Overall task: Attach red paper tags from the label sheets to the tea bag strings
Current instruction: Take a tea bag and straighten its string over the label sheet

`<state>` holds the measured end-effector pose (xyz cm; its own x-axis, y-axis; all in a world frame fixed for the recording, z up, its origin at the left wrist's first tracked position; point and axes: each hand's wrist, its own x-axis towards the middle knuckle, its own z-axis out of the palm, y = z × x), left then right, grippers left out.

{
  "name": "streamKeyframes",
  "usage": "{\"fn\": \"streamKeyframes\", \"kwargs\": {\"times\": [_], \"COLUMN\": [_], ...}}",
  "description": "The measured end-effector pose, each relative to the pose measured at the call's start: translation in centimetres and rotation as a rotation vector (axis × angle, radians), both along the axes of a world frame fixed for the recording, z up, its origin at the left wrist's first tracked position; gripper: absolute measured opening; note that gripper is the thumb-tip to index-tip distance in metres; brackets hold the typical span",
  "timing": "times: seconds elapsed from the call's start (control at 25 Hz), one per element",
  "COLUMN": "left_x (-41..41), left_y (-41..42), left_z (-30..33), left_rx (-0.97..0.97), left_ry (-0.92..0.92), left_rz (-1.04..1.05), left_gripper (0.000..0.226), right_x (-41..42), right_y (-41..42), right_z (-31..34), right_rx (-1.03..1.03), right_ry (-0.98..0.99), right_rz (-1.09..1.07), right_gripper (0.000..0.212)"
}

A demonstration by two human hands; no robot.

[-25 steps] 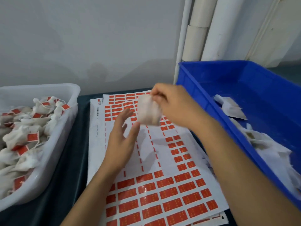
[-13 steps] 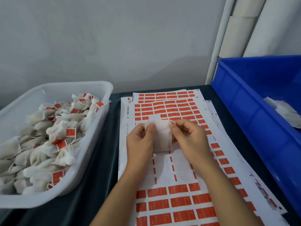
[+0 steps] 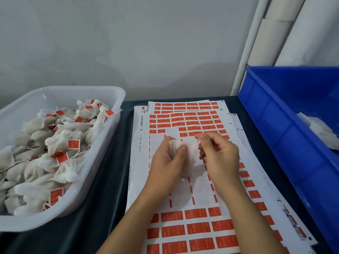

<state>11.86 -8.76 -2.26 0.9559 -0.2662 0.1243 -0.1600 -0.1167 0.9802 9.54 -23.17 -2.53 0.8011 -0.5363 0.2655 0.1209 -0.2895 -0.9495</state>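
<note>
The left hand [image 3: 166,160] and right hand [image 3: 218,156] are hiding much of the tea bag [image 3: 190,153]. The blue bin [image 3: 275,125] is running off the right edge (its contents mostly cut off).

two bare forearms enter the head view from the lower edge, each ending in a bare hand: left hand [image 3: 166,162], right hand [image 3: 220,158]. no sleeve, glove, watch, ring or band shows on either arm up to the frame edge. fingernails are short and unpainted where visible. nothing else of the person's body or clothing is in view.
</note>
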Motion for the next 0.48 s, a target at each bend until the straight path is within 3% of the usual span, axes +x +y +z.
{"fn": "streamKeyframes", "kwargs": {"times": [0.24,0.48], "left_x": [-0.5,-0.7], "left_y": [-0.3,-0.7], "left_z": [0.4,0.1], "left_rx": [0.146,0.359], "left_ry": [-0.052,-0.151], "left_rz": [-0.087,-0.143], "left_gripper": [0.002,0.022], "right_x": [-0.5,-1.1], "right_y": [-0.1,-0.8], "right_z": [0.8,1.2], "right_rx": [-0.018,0.024], "right_ry": [-0.146,-0.239], "right_rz": [-0.263,-0.441], "right_gripper": [0.018,0.017]}}
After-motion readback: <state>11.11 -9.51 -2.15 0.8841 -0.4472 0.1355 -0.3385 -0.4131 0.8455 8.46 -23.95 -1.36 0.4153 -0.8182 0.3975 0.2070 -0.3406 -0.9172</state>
